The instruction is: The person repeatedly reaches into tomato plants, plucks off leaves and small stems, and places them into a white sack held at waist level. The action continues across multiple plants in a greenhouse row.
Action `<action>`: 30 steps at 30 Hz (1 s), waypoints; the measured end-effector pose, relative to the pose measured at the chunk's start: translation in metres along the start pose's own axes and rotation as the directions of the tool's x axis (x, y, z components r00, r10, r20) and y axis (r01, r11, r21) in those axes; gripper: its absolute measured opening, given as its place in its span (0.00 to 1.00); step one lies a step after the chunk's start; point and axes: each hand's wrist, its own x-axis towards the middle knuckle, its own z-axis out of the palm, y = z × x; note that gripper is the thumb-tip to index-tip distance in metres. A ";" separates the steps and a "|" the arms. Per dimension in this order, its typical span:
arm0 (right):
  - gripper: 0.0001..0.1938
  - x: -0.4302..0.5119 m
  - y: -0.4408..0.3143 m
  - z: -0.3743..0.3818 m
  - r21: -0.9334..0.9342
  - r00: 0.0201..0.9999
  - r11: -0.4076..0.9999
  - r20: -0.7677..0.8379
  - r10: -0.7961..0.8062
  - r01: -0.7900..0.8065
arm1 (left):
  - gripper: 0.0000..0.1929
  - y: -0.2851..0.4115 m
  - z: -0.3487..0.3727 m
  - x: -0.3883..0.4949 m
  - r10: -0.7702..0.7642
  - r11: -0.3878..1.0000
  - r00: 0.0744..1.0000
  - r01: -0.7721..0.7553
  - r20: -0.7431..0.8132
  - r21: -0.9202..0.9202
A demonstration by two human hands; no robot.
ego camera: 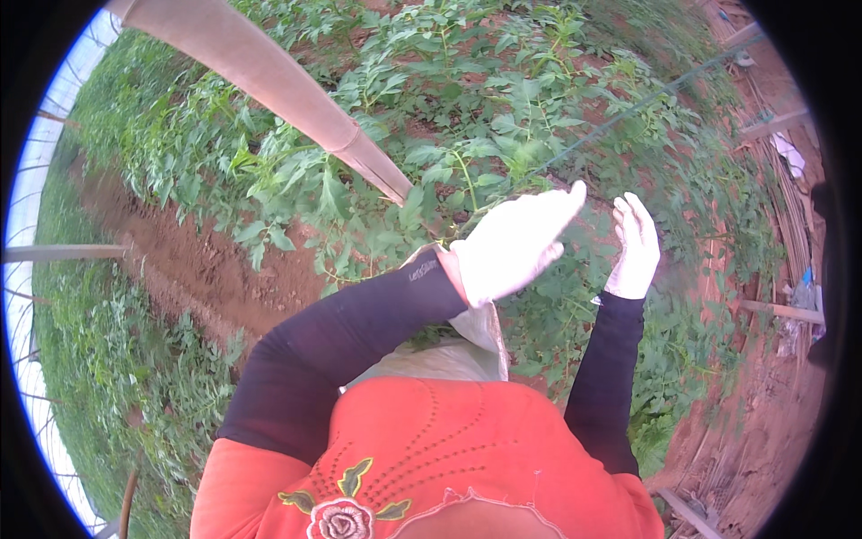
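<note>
My left hand (515, 246), in a white glove, reaches across in front of me above tomato plants (465, 168). Its fingers point right and its thumb stands apart, with leaves visible in the gap; glare hides detail and its underside is out of sight. To the right is my right hand (633, 246), also gloved, raised with its fingers slightly curved and nothing visible in it. A thin blue-green string (630, 111) runs from the upper right down to the foliage just beyond my left hand. Under my left forearm, a whitish sack (444, 360) hangs open at my waist with green leaves inside.
A thick bamboo pole (269, 74) slants from the upper left to near my left wrist. Bare soil (195, 269) forms a furrow at left. Plastic sheeting (27, 195) edges the far left. Wooden bars (781, 310) and dry stalks (784, 202) lie at right.
</note>
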 end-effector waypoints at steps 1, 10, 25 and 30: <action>0.20 -0.003 -0.005 0.003 -0.002 1.000 1.000 0.015 -0.022 0.022 | 0.36 0.009 -0.002 -0.006 0.039 0.999 0.999 -0.039 0.006 -0.011; 0.19 -0.036 -0.043 0.041 -0.030 0.991 0.995 0.087 -0.097 0.100 | 0.28 0.006 -0.089 -0.108 -0.170 0.966 0.963 0.205 0.211 -0.157; 0.22 -0.081 -0.074 0.118 -0.841 0.978 0.540 -0.134 -0.158 -0.028 | 0.24 -0.063 -0.260 -0.360 -0.648 0.726 0.726 0.499 -0.229 -0.473; 0.16 -0.161 -0.066 0.197 -0.789 0.934 0.545 0.356 0.032 0.282 | 0.23 -0.075 -0.307 -0.455 -0.803 0.584 0.510 0.574 -0.307 -0.575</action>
